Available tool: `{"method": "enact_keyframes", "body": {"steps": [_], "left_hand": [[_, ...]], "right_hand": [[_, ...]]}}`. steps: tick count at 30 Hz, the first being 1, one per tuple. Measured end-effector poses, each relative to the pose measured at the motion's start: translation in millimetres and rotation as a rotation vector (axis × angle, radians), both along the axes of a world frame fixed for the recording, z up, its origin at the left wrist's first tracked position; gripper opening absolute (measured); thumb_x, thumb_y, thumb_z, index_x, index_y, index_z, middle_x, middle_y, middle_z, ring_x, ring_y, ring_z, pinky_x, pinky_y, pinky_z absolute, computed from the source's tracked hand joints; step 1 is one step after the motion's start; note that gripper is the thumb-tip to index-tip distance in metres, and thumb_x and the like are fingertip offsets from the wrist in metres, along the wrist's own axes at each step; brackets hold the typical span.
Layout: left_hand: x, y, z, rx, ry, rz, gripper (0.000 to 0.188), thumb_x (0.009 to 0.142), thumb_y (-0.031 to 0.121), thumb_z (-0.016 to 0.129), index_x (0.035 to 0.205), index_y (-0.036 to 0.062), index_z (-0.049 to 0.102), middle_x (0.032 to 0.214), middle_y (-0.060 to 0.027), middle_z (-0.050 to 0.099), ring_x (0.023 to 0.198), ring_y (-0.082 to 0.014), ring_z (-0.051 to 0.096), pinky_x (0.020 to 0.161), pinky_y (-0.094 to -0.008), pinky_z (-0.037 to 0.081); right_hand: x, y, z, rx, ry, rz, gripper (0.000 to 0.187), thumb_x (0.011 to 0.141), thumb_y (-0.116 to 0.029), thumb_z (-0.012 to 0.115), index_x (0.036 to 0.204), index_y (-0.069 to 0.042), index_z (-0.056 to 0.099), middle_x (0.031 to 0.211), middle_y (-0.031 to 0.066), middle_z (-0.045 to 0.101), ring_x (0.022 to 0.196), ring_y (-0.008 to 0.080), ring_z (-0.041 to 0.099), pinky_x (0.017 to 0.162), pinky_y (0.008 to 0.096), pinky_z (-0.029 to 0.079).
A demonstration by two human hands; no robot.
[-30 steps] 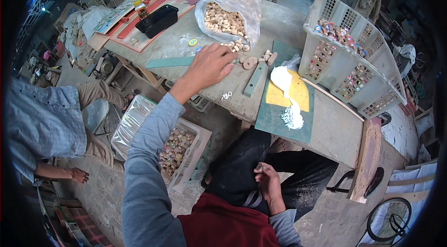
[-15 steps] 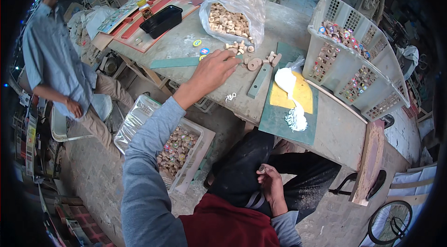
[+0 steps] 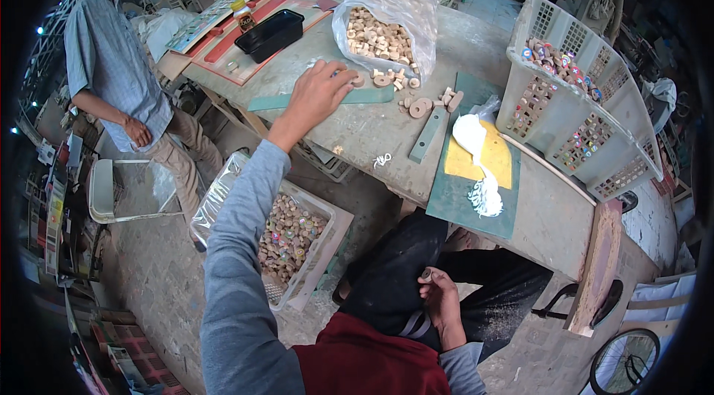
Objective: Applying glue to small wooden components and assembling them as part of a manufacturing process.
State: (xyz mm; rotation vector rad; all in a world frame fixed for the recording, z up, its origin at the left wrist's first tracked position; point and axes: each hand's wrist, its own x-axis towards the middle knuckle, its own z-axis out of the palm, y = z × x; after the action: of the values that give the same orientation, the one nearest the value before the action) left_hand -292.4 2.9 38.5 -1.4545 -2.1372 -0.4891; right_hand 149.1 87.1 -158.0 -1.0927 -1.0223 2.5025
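My left hand [image 3: 321, 91] reaches palm down over the table, fingers stretched and slightly apart, above a green strip [image 3: 279, 102]. What lies under the fingers is hidden. Next to its fingertips are small round wooden pieces [image 3: 383, 81], spilling from a clear plastic bag [image 3: 425, 38] full of them. Low over my lap, my right hand [image 3: 442, 300] is closed around a small round wooden piece [image 3: 426, 275], whose end shows between thumb and fingers. A green bar with holes [image 3: 427, 135] lies near larger wooden discs [image 3: 420, 107].
A white bag with shredded tips [image 3: 470, 135] rests on a yellow sheet [image 3: 502, 164]. At right stands a crate [image 3: 520, 97] of stickered pieces; another crate [image 3: 327, 215] sits below the table. A black tray [image 3: 269, 36] and a bottle [image 3: 243, 15] are far left. A person [image 3: 123, 60] stands left.
My left hand has shifted left and away from the wooden pieces, covering the spot where coloured round stickers lay. My right hand keeps its hold on the wooden piece. The view has shifted slightly.
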Motion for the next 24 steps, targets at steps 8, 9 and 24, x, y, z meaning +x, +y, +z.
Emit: {"method": "enact_keyframes", "body": {"steps": [8, 9, 24], "left_hand": [[-38, 15, -3, 0.058, 0.094, -0.077, 0.032, 0.089, 0.029, 0.068, 0.115, 0.01, 0.07, 0.12, -0.0068, 0.062, 0.11, -0.0282, 0.055, 0.095, -0.042, 0.043], [-44, 17, -3, 0.059, 0.092, -0.082, 0.032, 0.089, 0.029, 0.068, 0.115, 0.01, 0.07, 0.12, -0.0068, 0.062, 0.11, -0.0282, 0.055, 0.095, -0.042, 0.043], [74, 89, 39, 0.004, -0.095, -0.59, 0.021, 0.086, 0.014, 0.067, 0.105, 0.0041, 0.07, 0.106, -0.0094, 0.067, 0.098, -0.0304, 0.062, 0.086, -0.0409, 0.05]], "right_hand": [[-2, -1, 1, 0.004, -0.008, 0.0, 0.032, 0.093, -0.025, 0.06, 0.116, -0.002, 0.062, 0.091, 0.0069, 0.07, 0.07, 0.0136, 0.06, 0.068, 0.0275, 0.048], [1, -1, 2, 0.013, -0.011, -0.005, 0.032, 0.094, -0.025, 0.06, 0.116, -0.002, 0.062, 0.091, 0.0071, 0.07, 0.07, 0.0138, 0.06, 0.069, 0.0275, 0.048], [0, -1, 0, -0.026, 0.02, -0.006, 0.029, 0.098, -0.018, 0.055, 0.119, 0.0, 0.061, 0.095, 0.0098, 0.07, 0.072, 0.0126, 0.061, 0.07, 0.0267, 0.048]]}}
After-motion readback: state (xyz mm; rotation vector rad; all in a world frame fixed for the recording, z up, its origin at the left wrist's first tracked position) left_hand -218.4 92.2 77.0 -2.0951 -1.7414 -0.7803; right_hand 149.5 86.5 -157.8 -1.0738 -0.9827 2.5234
